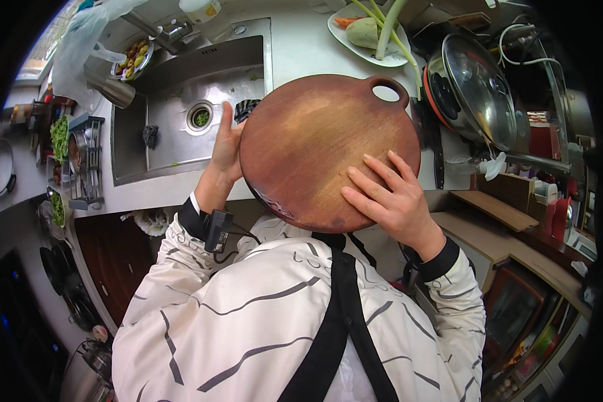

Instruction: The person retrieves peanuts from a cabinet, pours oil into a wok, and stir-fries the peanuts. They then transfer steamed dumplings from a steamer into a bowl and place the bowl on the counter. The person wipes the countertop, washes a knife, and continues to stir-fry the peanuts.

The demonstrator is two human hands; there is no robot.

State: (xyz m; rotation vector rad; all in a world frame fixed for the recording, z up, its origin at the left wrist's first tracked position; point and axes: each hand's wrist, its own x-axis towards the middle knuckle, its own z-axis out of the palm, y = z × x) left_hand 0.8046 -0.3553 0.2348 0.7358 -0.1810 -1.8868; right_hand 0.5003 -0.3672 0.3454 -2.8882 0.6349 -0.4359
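A round wooden cutting board (326,145) with a ring handle at its upper right is held up over the counter's front edge, just right of the sink. My left hand (225,151) grips its left rim, thumb raised and the other fingers hidden behind the board. My right hand (394,201) lies flat on the board's lower right face, fingers spread. The board's lower left edge looks wet and shiny. In the steel sink (173,115), green scraps sit in the drain (200,118), and a dark scouring pad (151,135) lies to the left.
Behind the board stands a white plate (339,35) with green stalks and vegetables. A black-handled knife (438,161) and a pan with a glass lid (477,90) are at right. A faucet (163,37), a metal cup (113,88) and a fruit bowl (148,55) border the sink.
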